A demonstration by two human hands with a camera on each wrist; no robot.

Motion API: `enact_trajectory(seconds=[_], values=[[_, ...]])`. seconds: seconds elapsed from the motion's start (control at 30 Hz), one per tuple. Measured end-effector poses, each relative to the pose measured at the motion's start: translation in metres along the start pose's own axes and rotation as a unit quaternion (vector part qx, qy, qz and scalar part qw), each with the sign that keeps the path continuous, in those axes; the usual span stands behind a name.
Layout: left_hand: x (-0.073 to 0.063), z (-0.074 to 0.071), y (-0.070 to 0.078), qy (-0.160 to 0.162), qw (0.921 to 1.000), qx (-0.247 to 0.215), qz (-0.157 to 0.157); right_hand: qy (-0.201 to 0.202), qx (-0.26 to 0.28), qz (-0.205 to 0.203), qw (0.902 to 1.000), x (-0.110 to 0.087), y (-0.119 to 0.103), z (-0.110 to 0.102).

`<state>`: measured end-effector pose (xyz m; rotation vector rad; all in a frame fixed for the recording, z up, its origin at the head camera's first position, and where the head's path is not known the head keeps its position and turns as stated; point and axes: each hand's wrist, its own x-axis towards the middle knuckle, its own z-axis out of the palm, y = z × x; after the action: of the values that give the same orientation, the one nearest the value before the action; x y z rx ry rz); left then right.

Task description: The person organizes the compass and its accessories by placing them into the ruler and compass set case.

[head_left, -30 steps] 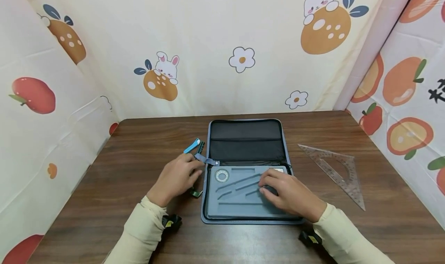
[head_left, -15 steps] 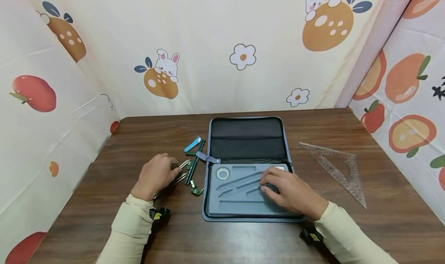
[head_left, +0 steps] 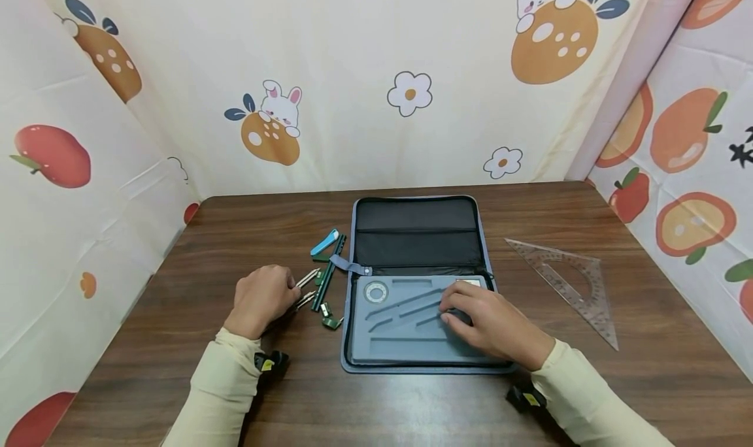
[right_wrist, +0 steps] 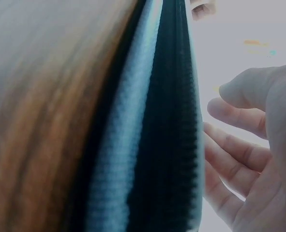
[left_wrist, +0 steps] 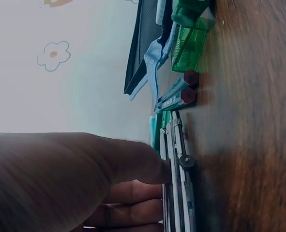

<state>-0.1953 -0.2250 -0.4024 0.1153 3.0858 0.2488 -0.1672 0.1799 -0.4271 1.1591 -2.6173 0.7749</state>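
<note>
My left hand (head_left: 263,298) is left of the case and pinches a metal drawing compass (left_wrist: 176,179) between thumb and fingers, low over the table. Its metal ends point right, toward two dark green pencils (head_left: 328,274) and a green sharpener (head_left: 331,321). My right hand (head_left: 491,321) rests over the right part of a grey-blue moulded tray (head_left: 406,352), fingers loosely bent and nothing seen in them. The tray lies in an open blue zip case (head_left: 418,238) with a black lid. A round pale ring-shaped piece (head_left: 376,292) sits in the tray's upper left.
A small light blue tool (head_left: 325,243) lies behind the pencils. The case's fabric strap (head_left: 350,266) crosses over the pencils. A clear set square (head_left: 573,287) is on the wooden table (head_left: 194,290) at right. Printed curtains stand behind and beside the table.
My left hand has drawn back to the left from beside the strap, uncovering the pencils and sharpener, and metal compass ends now show at its fingers. My right hand stays on the tray.
</note>
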Motion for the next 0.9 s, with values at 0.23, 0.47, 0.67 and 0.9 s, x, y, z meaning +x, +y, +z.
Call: enact_trajectory(seconds=[0.23,0.47,0.67,0.9], values=[[-0.002,0.001,0.000,0.015,0.9998,-0.010,-0.007,-0.008,0.005,0.008,0.9999,0.000,0.000,0.000],[0.000,0.000,0.005,0.079,0.9948,-0.061,0.018,0.001,0.006,0.000,1.0000,0.000,0.001,0.000],[0.001,-0.001,0.012,0.155,0.9828,-0.056,0.083,-0.004,0.004,0.004,1.0000,-0.001,0.000,0.000],[-0.004,-0.008,0.023,0.232,0.9627,-0.062,0.125,-0.006,0.005,0.005,1.0000,-0.001,-0.001,0.000]])
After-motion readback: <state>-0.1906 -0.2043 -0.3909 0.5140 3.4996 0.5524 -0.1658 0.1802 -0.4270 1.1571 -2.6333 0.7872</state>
